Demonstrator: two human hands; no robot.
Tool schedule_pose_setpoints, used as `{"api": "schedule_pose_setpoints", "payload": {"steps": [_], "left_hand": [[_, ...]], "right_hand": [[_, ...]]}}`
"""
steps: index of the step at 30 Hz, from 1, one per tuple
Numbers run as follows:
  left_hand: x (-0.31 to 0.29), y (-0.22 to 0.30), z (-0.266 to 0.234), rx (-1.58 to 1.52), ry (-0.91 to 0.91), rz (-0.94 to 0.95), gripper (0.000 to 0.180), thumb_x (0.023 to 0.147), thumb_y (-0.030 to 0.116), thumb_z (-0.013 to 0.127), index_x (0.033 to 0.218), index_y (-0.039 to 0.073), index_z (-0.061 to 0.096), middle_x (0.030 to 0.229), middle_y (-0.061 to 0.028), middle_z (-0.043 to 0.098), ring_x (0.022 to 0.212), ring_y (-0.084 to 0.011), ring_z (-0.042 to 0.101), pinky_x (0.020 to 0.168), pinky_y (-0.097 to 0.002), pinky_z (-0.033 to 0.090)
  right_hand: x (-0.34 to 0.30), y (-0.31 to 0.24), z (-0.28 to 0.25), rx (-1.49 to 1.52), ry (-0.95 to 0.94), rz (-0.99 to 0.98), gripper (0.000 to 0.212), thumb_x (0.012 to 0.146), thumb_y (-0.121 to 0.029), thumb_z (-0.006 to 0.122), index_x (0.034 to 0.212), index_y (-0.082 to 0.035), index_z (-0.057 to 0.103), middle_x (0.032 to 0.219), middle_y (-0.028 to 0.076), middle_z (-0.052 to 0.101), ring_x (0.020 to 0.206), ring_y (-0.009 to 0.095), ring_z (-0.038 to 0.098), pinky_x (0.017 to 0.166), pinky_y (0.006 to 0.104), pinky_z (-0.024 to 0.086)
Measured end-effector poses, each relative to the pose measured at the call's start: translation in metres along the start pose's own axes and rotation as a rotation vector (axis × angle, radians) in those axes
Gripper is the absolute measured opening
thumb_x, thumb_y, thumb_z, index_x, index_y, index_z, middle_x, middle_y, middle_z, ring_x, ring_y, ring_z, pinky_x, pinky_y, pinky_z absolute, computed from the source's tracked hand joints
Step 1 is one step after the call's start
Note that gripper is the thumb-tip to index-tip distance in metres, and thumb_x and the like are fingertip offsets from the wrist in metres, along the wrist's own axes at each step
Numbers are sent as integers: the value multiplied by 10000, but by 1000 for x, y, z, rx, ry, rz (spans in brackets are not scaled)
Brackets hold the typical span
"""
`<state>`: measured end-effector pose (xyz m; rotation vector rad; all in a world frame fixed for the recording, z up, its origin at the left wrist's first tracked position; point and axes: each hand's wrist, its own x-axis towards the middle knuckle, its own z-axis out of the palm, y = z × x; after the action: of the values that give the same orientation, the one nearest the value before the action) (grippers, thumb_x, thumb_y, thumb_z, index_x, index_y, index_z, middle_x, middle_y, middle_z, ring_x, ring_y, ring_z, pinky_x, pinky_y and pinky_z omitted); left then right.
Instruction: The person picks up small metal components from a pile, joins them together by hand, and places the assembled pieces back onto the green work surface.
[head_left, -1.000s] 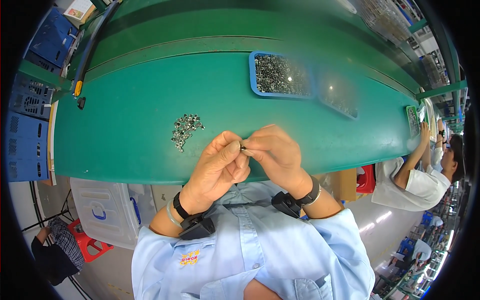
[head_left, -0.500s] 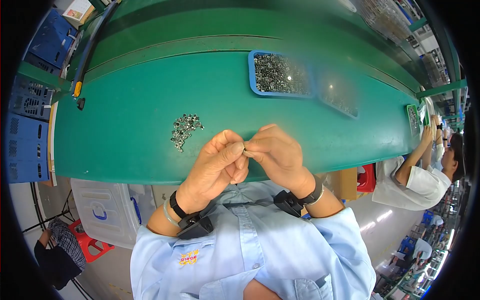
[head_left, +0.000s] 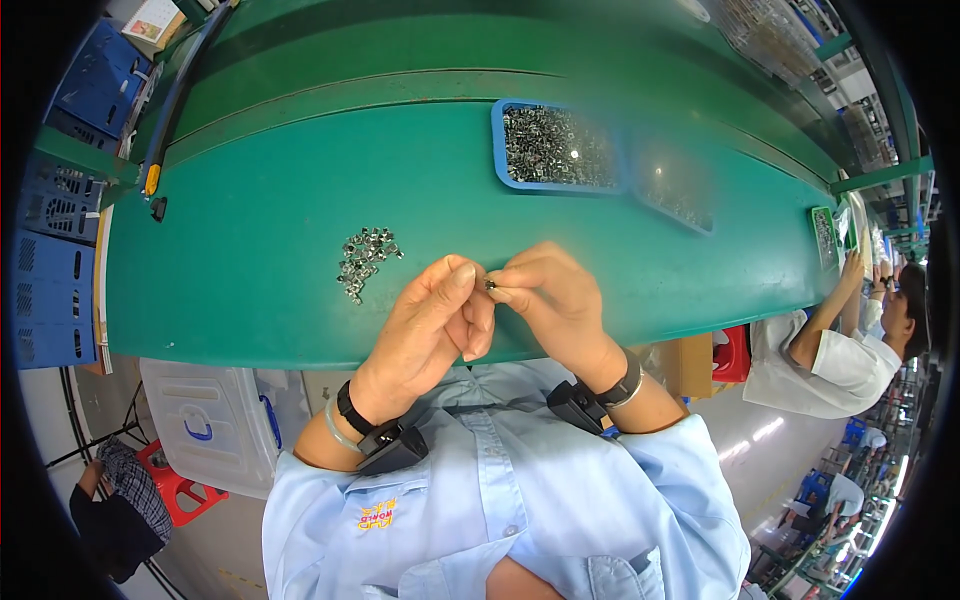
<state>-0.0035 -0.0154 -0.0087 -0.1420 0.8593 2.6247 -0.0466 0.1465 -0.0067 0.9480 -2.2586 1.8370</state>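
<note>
Tiny part [head_left: 490,285], blackish, partly hidden, in right hand's fingers [head_left: 522,274]

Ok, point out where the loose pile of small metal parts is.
In the head view, the pile of small metal parts lies on the green tabletop, left of centre, just beyond and to the left of the left hand.

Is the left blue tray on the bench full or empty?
Not empty: small metal parts spread across the blue tray; how deep they lie, I cannot tell.
</note>
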Motion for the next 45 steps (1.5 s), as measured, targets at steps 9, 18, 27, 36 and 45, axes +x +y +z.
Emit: {"api": "schedule_pose_setpoints", "payload": {"steps": [9,18,27,36,45], "left_hand": [[2,-2,-1,115,-17,-10,223,953,293,517,927,75,483,646,-44,515,499,-137,469,445,-265,363],[3,-3,-4,-5,-50,-55,183,946,257,535,920,80,492,653,-36,515,488,-142,462,446,-271,360],[2,-3,-4,38,-64,-61,176,941,243,545,910,77,493,638,-34,511,483,-143,461,450,-267,359],[4,0,8,126,10,-30,149,953,200,527,944,52,519,626,-47,525,504,-115,473,458,-249,372],[-13,6,-2,163,116,36,170,963,217,497,971,48,511,628,-38,501,511,-127,458,453,-254,341]], "right_hand": [[-2,2,-2,-17,-1,-1,115,764,-38,709,863,-59,653,820,52,629,760,183,593,659,291,479],[-1,5,-9,-115,-45,-79,100,753,-42,713,836,-63,662,825,61,632,777,211,603,677,311,490],[-4,5,-9,-60,-53,-42,107,748,-48,722,838,-57,665,830,69,630,787,215,617,680,311,496],[-1,5,-9,-63,-51,-10,94,758,-34,708,832,-49,652,839,74,624,785,209,611,690,297,493],[59,37,-73,-604,176,-79,93,785,-52,662,867,-29,625,866,93,607,789,238,605,703,333,491]]}}
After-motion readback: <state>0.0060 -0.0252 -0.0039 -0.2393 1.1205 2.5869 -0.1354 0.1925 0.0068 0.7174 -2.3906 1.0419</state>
